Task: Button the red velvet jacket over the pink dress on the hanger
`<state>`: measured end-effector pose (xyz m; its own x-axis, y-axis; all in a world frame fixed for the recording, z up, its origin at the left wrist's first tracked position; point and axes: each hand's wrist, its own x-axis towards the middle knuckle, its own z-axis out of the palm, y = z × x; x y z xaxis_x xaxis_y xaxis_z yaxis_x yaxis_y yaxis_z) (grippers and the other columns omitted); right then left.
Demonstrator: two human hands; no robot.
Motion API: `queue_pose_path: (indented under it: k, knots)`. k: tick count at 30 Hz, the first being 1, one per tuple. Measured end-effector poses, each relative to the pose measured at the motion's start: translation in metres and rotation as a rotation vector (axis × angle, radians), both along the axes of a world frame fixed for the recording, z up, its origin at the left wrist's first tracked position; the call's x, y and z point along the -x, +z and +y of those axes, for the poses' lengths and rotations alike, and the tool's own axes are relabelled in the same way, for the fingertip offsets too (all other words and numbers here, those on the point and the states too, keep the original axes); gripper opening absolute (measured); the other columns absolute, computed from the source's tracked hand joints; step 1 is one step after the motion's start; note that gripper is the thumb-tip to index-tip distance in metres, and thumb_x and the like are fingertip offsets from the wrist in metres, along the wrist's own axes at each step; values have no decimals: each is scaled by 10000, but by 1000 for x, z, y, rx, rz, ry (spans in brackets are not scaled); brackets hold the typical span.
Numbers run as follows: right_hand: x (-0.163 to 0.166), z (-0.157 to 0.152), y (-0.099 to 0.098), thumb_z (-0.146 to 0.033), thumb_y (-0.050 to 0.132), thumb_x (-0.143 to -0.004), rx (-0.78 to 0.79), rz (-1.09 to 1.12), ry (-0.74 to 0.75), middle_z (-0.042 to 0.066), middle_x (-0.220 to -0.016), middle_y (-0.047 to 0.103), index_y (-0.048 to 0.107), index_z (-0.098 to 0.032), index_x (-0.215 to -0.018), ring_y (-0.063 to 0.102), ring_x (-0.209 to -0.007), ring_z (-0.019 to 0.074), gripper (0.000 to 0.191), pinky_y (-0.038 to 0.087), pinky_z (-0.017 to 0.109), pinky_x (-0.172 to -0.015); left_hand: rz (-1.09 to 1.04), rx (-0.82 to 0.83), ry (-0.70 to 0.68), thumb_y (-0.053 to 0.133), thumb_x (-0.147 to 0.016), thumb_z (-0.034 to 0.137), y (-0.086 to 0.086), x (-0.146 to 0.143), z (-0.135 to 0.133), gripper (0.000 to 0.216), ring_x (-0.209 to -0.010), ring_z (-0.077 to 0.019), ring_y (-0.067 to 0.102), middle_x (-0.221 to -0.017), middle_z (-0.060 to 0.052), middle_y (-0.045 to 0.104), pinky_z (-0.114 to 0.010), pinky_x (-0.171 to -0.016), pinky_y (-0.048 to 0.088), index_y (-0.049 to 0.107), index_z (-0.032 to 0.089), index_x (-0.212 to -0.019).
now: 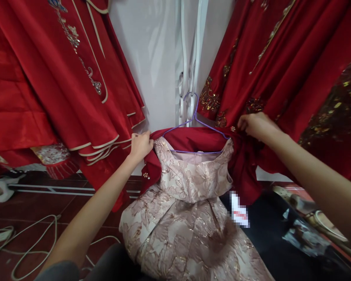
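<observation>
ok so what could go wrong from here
The dress hangs by its shoulders near the ends of the purple hanger, so a tug on the red garment by the left hand or right hand might pull a shoulder off. Flower-shaped ornaments on that garment could snag the dress's textured fabric. The pale cable lies in loose loops on the floor, so a foot might catch.

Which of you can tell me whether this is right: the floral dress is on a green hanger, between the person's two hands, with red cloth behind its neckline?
Not quite: the hanger is purple, not green, as the head view shows. The floral dress is on it, between the left hand and right hand, with red cloth behind its neckline.
</observation>
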<state>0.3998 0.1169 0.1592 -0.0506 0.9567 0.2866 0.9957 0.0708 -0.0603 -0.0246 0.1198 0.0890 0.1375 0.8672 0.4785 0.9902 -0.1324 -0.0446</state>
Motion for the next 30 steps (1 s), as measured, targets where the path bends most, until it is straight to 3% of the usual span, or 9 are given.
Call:
queue_pose_path:
  k: [3, 6, 8, 10, 14, 17, 20, 25, 30]
  knots:
    - [7, -5, 17, -53, 509, -735, -89, 65, -13, 67, -853, 709, 640, -175, -868, 649, -837, 202, 224, 473, 283, -755, 1, 12, -6, 401, -817, 210, 0, 0, -1, 223, -870, -275, 641, -945, -112, 708, -387, -855, 341, 572, 175, -955]
    - [28, -15, 17, -184, 613, -734, 22, 19, 69, 46, -874, 707, 641, -206, -853, 647, -846, 226, 123, 469, 308, -776, -12, -2, -20, 402, -812, 208, -1, 0, -2, 223, -862, -271, 642, -933, -114, 708, -391, -862, 333, 578, 173, -946]
    - [46, -21, 3, -276, 662, -707, 78, -94, 66, 73, -960, 692, 611, -205, -971, 636, -890, 259, 279, 470, 326, -762, -17, -21, -25, 404, -804, 204, -1, -1, -2, 216, -853, -272, 643, -922, -117, 707, -394, -862, 331, 581, 169, -923]
    - [61, -24, -16, -313, 659, -700, 95, -226, -46, 154, -1096, 633, 514, -165, -1176, 614, -958, 313, 519, 466, 356, -731, -17, -36, -32, 408, -798, 202, -2, -1, -2, 207, -847, -277, 644, -915, -121, 706, -396, -855, 333, 581, 165, -904]
    - [73, -19, -45, -154, 533, -772, 75, -291, -153, 196, -1158, 577, 402, -145, -1284, 590, -1029, 335, 529, 453, 356, -712, 6, -43, -55, 414, -795, 198, -2, 0, -3, 192, -839, -272, 646, -906, -117, 707, -392, -841, 335, 573, 166, -900]
    - [66, -9, -48, -85, 485, -782, 115, -245, -107, 193, -1133, 595, 384, -135, -1285, 613, -988, 306, 516, 445, 340, -704, 21, -34, -52, 409, -803, 198, -2, 2, -2, 181, -823, -264, 648, -902, -111, 709, -390, -837, 336, 564, 172, -892]
    - [50, -3, -37, -79, 500, -771, 118, -197, -82, 161, -1060, 639, 411, -150, -1247, 633, -920, 268, 490, 429, 304, -674, 26, -17, -43, 411, -802, 201, -2, 1, 1, 173, -812, -265, 650, -893, -109, 711, -393, -833, 338, 563, 178, -881]
    - [30, 4, -19, -122, 473, -813, -73, -214, -161, 167, -1090, 646, 493, -169, -1173, 627, -923, 270, 363, 418, 304, -643, 33, -3, -37, 412, -792, 189, 2, -4, 1, 193, -814, -267, 655, -887, -110, 714, -397, -852, 340, 577, 177, -891]
    - [39, 15, -30, -155, 432, -872, -58, -261, -183, 204, -951, 684, 613, -143, -1049, 659, -895, 309, 253, 451, 351, -687, 22, 18, -8, 409, -821, 240, 9, 3, -6, 253, -830, -274, 653, -876, -108, 719, -385, -837, 358, 595, 176, -979]
